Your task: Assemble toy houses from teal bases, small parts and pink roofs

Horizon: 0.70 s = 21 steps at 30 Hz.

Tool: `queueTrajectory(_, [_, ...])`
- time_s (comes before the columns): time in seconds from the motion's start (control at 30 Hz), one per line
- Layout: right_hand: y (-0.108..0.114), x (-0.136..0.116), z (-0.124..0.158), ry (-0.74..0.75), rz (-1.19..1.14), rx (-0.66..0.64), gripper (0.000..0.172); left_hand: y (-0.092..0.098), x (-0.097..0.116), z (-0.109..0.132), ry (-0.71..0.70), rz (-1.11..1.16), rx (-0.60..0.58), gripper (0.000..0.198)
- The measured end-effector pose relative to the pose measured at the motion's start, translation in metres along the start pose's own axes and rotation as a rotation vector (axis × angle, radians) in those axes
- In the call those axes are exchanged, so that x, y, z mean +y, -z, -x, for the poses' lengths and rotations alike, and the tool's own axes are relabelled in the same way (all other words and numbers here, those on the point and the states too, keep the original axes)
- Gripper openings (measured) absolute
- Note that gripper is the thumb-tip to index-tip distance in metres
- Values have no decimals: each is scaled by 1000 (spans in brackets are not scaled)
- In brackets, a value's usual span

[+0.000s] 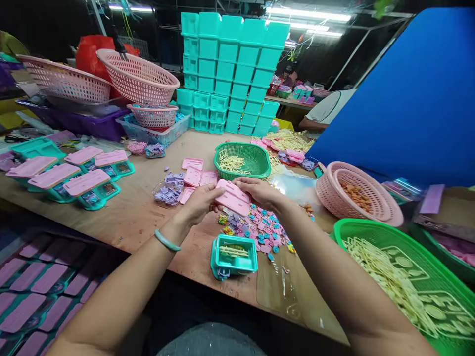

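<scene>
Left of the open teal box (pixel 239 270), bare tabletop (pixel 144 212) offers a low route out to the pink-lidded boxes (pixel 92 183), though the person's left forearm (pixel 143 267) slants above part of it. Behind the box, the left hand (pixel 204 200), right hand (pixel 260 191) and pink panel (pixel 234 199) obstruct the air, while loose small pieces (pixel 265 225) clutter the surface. Right of it, passage over the thin mat (pixel 274 296) runs beneath the right forearm (pixel 326 252) toward a large green basket (pixel 374 228).
</scene>
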State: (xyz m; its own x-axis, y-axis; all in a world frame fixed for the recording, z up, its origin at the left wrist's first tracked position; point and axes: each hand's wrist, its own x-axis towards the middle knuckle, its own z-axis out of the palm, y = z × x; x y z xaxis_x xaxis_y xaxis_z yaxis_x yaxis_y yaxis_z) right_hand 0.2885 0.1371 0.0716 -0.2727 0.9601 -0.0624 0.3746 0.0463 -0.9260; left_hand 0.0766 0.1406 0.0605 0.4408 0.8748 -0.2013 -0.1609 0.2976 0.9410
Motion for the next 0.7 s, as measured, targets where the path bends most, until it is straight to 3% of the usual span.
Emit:
queueTrajectory(0.1, [-13, -3, 29, 95, 175, 94, 48, -22, -4, 1, 31, 82, 24, 14])
queueTrajectory(0.2, [-13, -10, 59, 155, 371, 18, 69, -33, -5, 9, 71, 143, 3, 17])
queueTrajectory(0.33, [0, -8, 94, 108, 354, 7, 60, -25, -12, 30, 58, 77, -29, 32])
queueTrajectory(0.47, [-5, 19, 129, 127, 529, 41, 70, 0, -51, 56, -96, -12, 79, 46])
queueTrajectory(0.6, [-36, 42, 146, 322, 702, -57, 75, 8, -101, 76, -71, 71, -9, 51])
queueTrajectory(0.7, [-55, 44, 146, 355, 763, -92, 71, 4, -124, 82, -107, 74, -37, 53])
